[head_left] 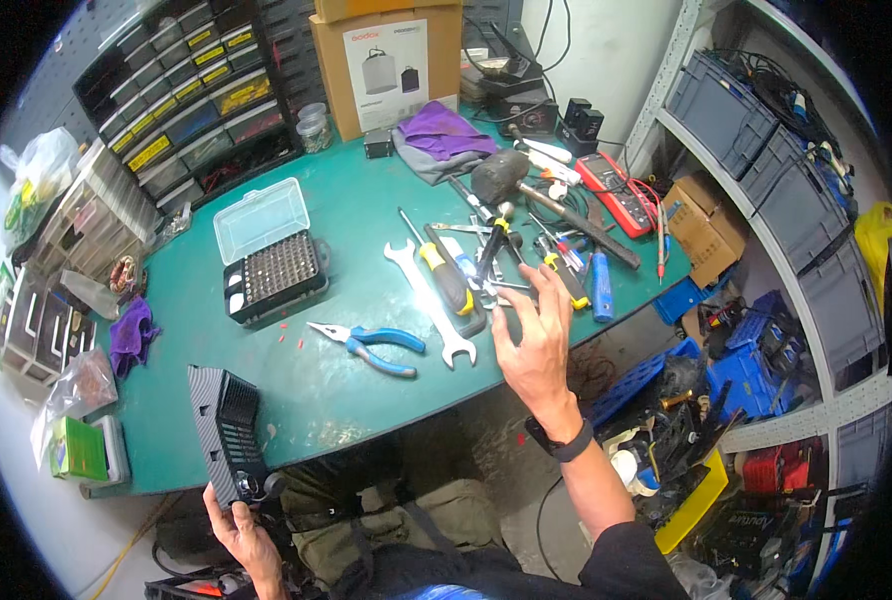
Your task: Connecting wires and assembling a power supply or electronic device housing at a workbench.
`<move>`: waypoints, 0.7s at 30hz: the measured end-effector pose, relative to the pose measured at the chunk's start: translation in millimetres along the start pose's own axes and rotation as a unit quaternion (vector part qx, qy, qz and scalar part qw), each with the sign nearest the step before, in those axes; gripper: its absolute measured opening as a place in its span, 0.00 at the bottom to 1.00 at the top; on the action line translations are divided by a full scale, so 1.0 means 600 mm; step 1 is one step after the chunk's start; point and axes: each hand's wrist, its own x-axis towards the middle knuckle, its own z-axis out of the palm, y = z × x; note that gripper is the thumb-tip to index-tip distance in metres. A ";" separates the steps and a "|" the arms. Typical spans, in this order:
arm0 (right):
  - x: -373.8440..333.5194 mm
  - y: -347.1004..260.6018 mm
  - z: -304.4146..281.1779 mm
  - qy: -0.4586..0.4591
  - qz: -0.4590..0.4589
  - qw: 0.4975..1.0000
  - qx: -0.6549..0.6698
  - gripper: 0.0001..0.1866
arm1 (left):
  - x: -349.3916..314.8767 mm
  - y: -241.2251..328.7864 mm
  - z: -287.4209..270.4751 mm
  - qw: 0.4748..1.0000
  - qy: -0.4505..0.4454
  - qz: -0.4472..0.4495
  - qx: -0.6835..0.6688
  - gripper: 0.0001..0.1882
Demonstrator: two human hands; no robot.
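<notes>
My left hand [244,535] grips the lower end of a black vented housing [228,435], with a patterned side, slots and a round knob-like part near my fingers. It is held upright at the table's front edge. My right hand [534,340], a dark band at its wrist, hovers over the tool pile with fingers apart and curved. Close to its fingertips are a black-and-yellow handled tool [492,250] and a yellow-and-black screwdriver [448,272]. Left of it lie a large double open-ended wrench [428,305] and blue-handled pliers [371,343].
An open bit case [274,275] sits mid-table on the green top [156,400]. Behind the tools are a rubber mallet [501,177], a red multimeter [614,193] and purple cloth [446,130]. Drawer cabinets stand left and back. Shelves with grey bins [721,115] flank the right; cluttered crates lie below.
</notes>
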 end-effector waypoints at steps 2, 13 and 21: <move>-0.003 0.002 0.003 -0.005 0.013 1.000 -0.001 0.15 | 0.001 0.003 0.006 1.000 0.003 0.009 -0.007 0.29; -0.001 0.012 0.005 -0.023 -0.002 0.997 0.068 0.17 | 0.018 -0.016 -0.019 1.000 -0.011 0.014 -0.017 0.30; -0.002 0.009 0.005 -0.020 0.001 0.996 0.085 0.16 | 0.014 -0.022 -0.023 0.998 0.051 -0.002 0.048 0.31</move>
